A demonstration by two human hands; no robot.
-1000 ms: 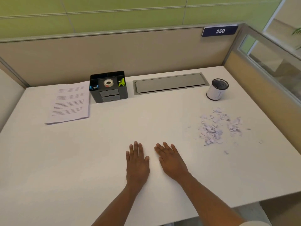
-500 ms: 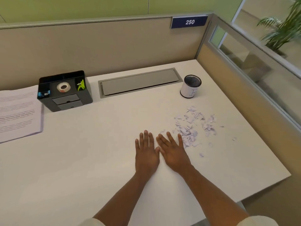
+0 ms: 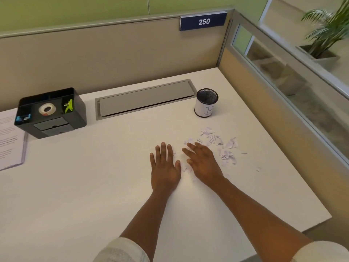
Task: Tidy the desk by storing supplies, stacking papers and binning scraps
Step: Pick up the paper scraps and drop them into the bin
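Observation:
A scatter of small torn paper scraps [image 3: 224, 146] lies on the white desk [image 3: 85, 186], right of centre. My right hand [image 3: 203, 161] rests flat on the near-left edge of that scatter, fingers spread, covering some bits. My left hand [image 3: 164, 163] lies flat on the desk beside it, fingers apart, holding nothing. Behind the scraps stands a black mesh cup [image 3: 206, 104] wrapped in white paper. A black desk organiser [image 3: 51, 112] at the left back holds a tape roll [image 3: 47, 109], a green clip and a blue clip. Printed papers [image 3: 10, 140] lie at the far left, partly cut off.
A grey cable-tray lid [image 3: 145, 100] is set into the desk at the back. Beige partition walls close the back and right side, with a glass panel on the right. The desk's right and near edges are close to my arms.
Both hands slid forward and right across the desk; my right hand now lies on the edge of the scraps. The view swung right, pushing the papers toward the left edge.

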